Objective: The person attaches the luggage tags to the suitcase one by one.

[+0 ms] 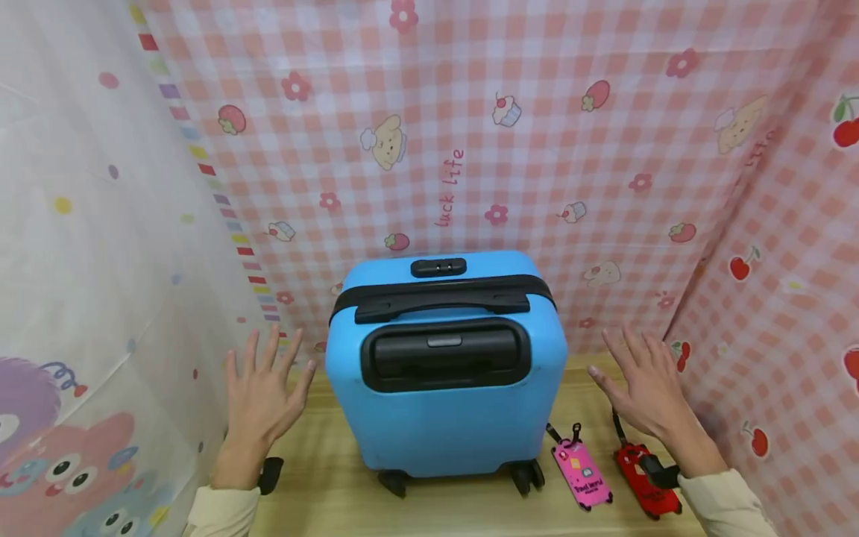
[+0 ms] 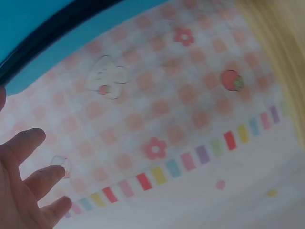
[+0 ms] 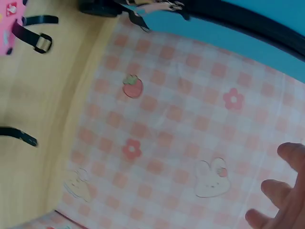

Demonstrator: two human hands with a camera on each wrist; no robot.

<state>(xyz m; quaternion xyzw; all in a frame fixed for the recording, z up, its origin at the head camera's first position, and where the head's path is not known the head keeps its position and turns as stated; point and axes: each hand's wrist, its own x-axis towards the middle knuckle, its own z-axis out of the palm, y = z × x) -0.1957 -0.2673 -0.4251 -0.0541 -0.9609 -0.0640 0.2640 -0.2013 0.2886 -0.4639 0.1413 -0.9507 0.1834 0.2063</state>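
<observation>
A blue suitcase (image 1: 443,425) with a black top handle and a black recessed panel stands upright on the wooden surface between my hands. To its left my left hand (image 1: 262,395) hovers with fingers spread, touching nothing. On the other side my right hand (image 1: 647,384) is likewise spread in the air, apart from the case. Below the right hand lie a pink luggage tag (image 1: 582,473) and a red luggage tag (image 1: 647,481), both with black straps. In the wrist views, fingers of the left hand (image 2: 28,181) and right hand (image 3: 286,191) appear holding nothing.
Behind the case hangs a pink checked cloth (image 1: 429,164) with cartoon prints. A white cloth with cartoon figures (image 1: 80,462) covers the left side, and a cherry-printed cloth (image 1: 792,313) the right. The wooden tabletop (image 1: 315,485) lies beneath.
</observation>
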